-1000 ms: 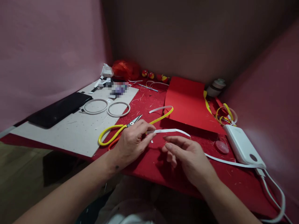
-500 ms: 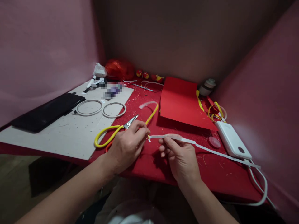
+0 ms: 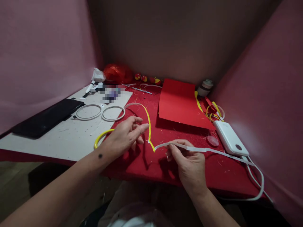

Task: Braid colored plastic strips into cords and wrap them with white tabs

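My right hand [image 3: 189, 160] pinches a long white strip [image 3: 196, 149] between thumb and fingers, its far end trailing right to the power bank. From the strip's left end a yellow wrapped band [image 3: 149, 126] bends sharply and rises, then curves back left, ending in a pale bare part near the rings. Just left of the band, my left hand [image 3: 127, 132] is raised with its fingers apart and holds nothing. Under it, yellow-handled scissors [image 3: 100, 136] are mostly hidden; one handle loop shows.
Two pale rings [image 3: 113, 113] and a black flat case [image 3: 47, 118] lie on the grey board [image 3: 56, 142]. Red sheets [image 3: 182, 104] lie behind my right hand. A white power bank [image 3: 230, 138] with cables, a jar [image 3: 205, 87] and a red bag [image 3: 118, 73] are farther out.
My left hand has let go of the yellow band and moved left, covering more of the scissors. The band now stands free, while my right hand still grips the strip, slightly lower and farther right.
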Demonstrator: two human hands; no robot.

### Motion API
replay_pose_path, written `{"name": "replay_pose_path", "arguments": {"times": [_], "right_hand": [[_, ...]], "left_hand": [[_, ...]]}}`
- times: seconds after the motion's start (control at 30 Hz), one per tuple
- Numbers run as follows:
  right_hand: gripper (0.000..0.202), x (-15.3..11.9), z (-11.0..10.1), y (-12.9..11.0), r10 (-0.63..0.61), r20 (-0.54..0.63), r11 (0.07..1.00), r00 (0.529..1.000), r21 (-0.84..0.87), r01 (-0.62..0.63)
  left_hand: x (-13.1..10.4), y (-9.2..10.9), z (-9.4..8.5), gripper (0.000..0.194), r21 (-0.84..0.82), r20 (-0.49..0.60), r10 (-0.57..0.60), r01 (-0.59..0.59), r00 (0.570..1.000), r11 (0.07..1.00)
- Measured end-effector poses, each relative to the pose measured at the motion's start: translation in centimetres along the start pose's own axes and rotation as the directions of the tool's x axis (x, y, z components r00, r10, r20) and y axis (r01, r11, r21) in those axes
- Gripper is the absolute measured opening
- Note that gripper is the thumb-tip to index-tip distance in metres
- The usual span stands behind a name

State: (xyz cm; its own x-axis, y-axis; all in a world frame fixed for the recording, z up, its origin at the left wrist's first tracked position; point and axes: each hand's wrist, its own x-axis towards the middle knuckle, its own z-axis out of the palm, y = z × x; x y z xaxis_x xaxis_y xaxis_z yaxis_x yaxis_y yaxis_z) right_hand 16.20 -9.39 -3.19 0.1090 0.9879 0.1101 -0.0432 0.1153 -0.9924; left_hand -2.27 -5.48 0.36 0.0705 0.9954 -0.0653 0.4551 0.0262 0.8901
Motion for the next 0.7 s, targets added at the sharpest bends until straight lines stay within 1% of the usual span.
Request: {"name": "replay_pose_path", "arguments": {"times": [0.03,0.07,0.1,0.17,0.23,0.3,0.37,0.4,0.47,0.53,0.57,0.6,0.67,0.7], "right_hand": [[0.011,-0.1,0.0,0.0,-0.004,0.008,1.000,1.000,-0.018,0.004],[0.011,-0.2,-0.1,0.0,-0.003,0.019,1.000,1.000,-0.029,0.003],[0.011,-0.2,-0.1,0.0,0.003,0.026,1.000,1.000,-0.030,-0.003],[0.012,-0.1,-0.1,0.2,0.038,0.036,0.999,0.999,0.022,-0.039],[0.013,0.2,-0.2,0.3,0.101,0.044,0.983,0.994,0.147,-0.106],[0.014,0.7,-0.4,0.4,0.163,0.058,0.939,0.985,0.297,-0.173],[0.014,1.2,-0.6,0.5,0.213,0.086,0.883,0.973,0.410,-0.230],[0.013,1.4,-0.7,0.4,0.234,0.099,0.858,0.967,0.447,-0.253],[0.011,1.7,-0.9,0.3,0.268,0.104,0.820,0.958,0.498,-0.283],[0.010,2.0,-1.0,0.2,0.279,0.088,0.800,0.956,0.530,-0.282],[0.010,2.1,-1.1,0.2,0.270,0.069,0.795,0.960,0.547,-0.263],[0.010,2.3,-1.2,0.2,0.260,0.052,0.790,0.964,0.563,-0.243],[0.009,2.6,-1.4,0.2,0.249,0.018,0.777,0.968,0.593,-0.210],[0.009,2.7,-1.6,0.2,0.248,0.006,0.771,0.969,0.604,-0.201]], "left_hand": [[0.4,0.3,0.2,0.038,-0.104,0.066,-0.039,0.045,0.997,0.994],[0.7,0.6,0.4,0.033,-0.186,0.106,-0.041,0.060,0.994,0.981],[0.9,0.9,0.6,0.028,-0.259,0.118,-0.016,0.046,0.993,0.965],[1.1,1.6,0.9,0.019,-0.399,0.103,0.073,-0.026,0.992,0.916],[0.9,2.0,0.8,0.013,-0.522,0.091,0.167,-0.095,0.982,0.847],[0.5,2.0,0.4,0.010,-0.614,0.114,0.260,-0.138,0.959,0.777],[0.2,1.6,-0.2,0.013,-0.663,0.146,0.366,-0.184,0.919,0.725],[0.1,1.3,-0.7,0.019,-0.666,0.166,0.421,-0.214,0.892,0.715],[-0.1,0.8,-1.5,0.027,-0.624,0.228,0.499,-0.268,0.836,0.734],[-0.2,0.3,-2.2,0.030,-0.539,0.300,0.507,-0.295,0.808,0.789],[-0.3,0.1,-2.5,0.030,-0.504,0.314,0.495,-0.300,0.810,0.810],[-0.5,-0.1,-2.7,0.030,-0.475,0.313,0.469,-0.292,0.826,0.830],[-0.9,-0.4,-3.1,0.028,-0.428,0.291,0.384,-0.240,0.876,0.871],[-1.1,-0.5,-3.4,0.026,-0.396,0.300,0.329,-0.198,0.895,0.897]]}}
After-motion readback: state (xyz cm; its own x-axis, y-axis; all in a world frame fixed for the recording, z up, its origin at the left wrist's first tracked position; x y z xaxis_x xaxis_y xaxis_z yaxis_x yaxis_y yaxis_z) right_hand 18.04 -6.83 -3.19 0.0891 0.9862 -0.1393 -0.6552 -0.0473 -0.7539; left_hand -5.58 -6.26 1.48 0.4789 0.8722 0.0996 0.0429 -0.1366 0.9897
